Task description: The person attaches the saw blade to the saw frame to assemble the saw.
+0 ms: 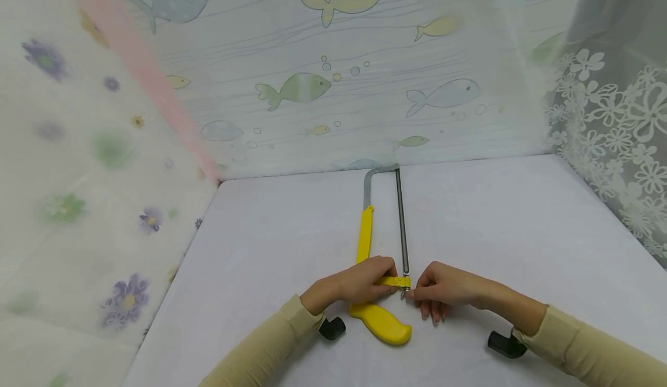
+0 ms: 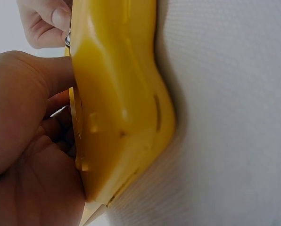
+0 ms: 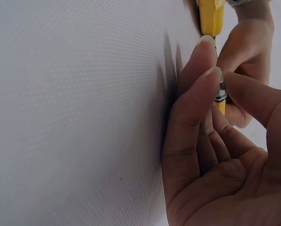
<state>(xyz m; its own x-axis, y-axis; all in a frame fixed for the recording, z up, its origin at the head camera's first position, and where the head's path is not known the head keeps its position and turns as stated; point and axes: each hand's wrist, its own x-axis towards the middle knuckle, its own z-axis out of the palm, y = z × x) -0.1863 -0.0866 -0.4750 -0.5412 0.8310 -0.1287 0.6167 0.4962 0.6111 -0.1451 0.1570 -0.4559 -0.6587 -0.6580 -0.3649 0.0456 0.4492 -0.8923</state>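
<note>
A hacksaw lies on the white tabletop, its yellow handle (image 1: 385, 324) toward me and its grey metal frame (image 1: 367, 187) pointing away. The dark blade (image 1: 402, 219) runs along its right side. My left hand (image 1: 359, 281) grips the yellow part of the frame above the handle, fingers curled around the short yellow arm (image 1: 394, 281) at the blade's near end. Just below that arm, my right hand (image 1: 450, 285) pinches the small metal wing nut (image 1: 404, 294) between thumb and index finger. From the right wrist, the threaded metal end (image 3: 221, 92) shows between these fingertips.
A white cloth covers the tabletop (image 1: 271, 230). Behind it hangs a fish-patterned curtain (image 1: 292, 86), with a flowered one (image 1: 78, 201) on the left and white lace (image 1: 625, 143) on the right. Black wrist mounts (image 1: 508, 345) stick out beneath both sleeves.
</note>
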